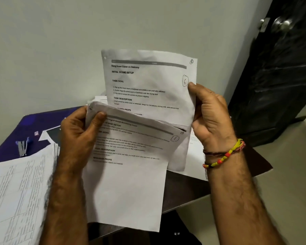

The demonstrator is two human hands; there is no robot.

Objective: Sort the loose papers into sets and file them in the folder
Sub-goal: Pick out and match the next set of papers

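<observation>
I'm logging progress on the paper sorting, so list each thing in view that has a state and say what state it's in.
Sheet marked 6: lifted upright, right edge pinched by right hand.
Sheet marked 1: front of the held stack, top corner gripped by left hand.
Table-printed papers: lying flat at left.
Pile behind: lying on the table.
Door: whether shut, cannot tell.

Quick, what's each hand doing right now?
Left hand: grips the front sheet marked 1.
Right hand: grips the raised sheet marked 6 by its edge.
</observation>
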